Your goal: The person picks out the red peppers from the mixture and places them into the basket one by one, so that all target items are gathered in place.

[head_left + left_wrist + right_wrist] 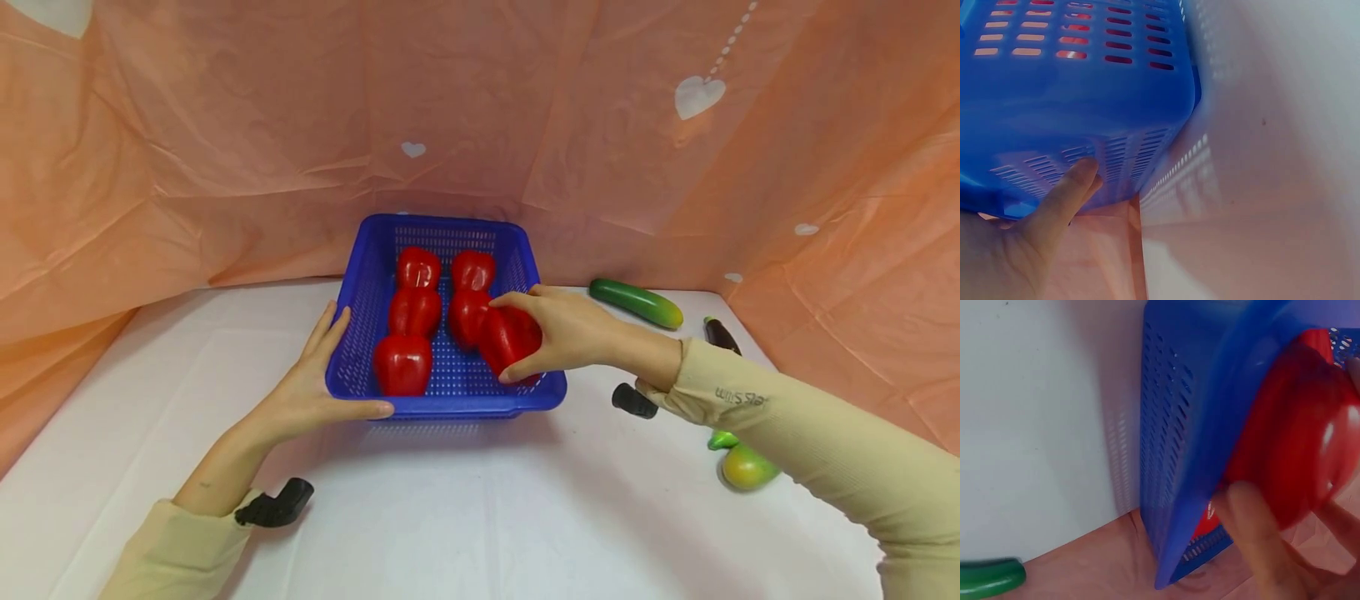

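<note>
A blue plastic basket (450,406) with slotted walls stands on the white-covered table and holds several glossy red bell peppers (403,365) in two rows. Over its front right corner, my right hand (562,329) grips one red bell pepper (512,340), thumb on the near side and fingers round the far side. The right wrist view shows this pepper (1297,431) at rim height. My left hand (300,392) is spread at the front left corner, thumb along the front rim and fingers against the left side. From the left wrist, straight fingers (1069,190) lie along the outer wall.
Right of the basket, a green cucumber-shaped vegetable (636,303) lies near the back edge. A dark eggplant (722,335) is farther right. A yellow-green mango-like fruit (748,467) and a small green item (722,439) lie beside my right sleeve. An orange cloth (450,100) hangs behind.
</note>
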The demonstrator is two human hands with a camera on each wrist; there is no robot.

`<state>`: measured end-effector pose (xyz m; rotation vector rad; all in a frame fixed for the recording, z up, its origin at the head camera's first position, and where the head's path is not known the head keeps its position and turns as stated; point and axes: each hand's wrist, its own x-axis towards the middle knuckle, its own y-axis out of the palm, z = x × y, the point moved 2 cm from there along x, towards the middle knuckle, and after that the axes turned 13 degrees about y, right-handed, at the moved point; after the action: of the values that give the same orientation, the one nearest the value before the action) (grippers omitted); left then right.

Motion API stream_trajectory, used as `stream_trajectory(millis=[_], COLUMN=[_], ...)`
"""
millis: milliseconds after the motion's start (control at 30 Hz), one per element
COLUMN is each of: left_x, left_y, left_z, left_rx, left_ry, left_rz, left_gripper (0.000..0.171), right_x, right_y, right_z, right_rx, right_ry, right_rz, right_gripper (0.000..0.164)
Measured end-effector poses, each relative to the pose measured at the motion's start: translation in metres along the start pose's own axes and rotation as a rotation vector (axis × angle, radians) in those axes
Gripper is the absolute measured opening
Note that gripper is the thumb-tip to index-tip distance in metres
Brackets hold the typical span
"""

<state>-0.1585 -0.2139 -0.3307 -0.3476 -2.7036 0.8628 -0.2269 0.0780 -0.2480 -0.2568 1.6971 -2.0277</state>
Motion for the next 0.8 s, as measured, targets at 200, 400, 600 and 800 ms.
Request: stream_trajectory(millis=[200, 400, 600, 800], left_x=[0.0, -0.002, -0.001, 0.001], left_y=[-0.001, -0.001, 0.0, 0.0], left_z=[0.001, 0.002, 0.001, 0.0], left_rx=[0.001, 0.002, 0.008, -0.002], left_ry=[-0.012, -0.01, -0.005, -0.006], left_rz=[0.003, 0.001, -0.001, -0.003], left_gripper=[0.127, 0.127, 0.128, 0.128], right_x=[0.008, 0.018, 0.027, 0.033], right_y=[0.003, 0.012, 0.02, 0.027], right_z=[0.01, 0.017, 0.021, 0.026], right_rx=[-0.076, -0.145, -0.187, -0.193], right_ry=[0.006, -0.012, -0.013, 0.007], right_rz=[0.132, 0.179, 0.192, 0.228], right_gripper=[0.079, 0.078, 0.079, 0.078])
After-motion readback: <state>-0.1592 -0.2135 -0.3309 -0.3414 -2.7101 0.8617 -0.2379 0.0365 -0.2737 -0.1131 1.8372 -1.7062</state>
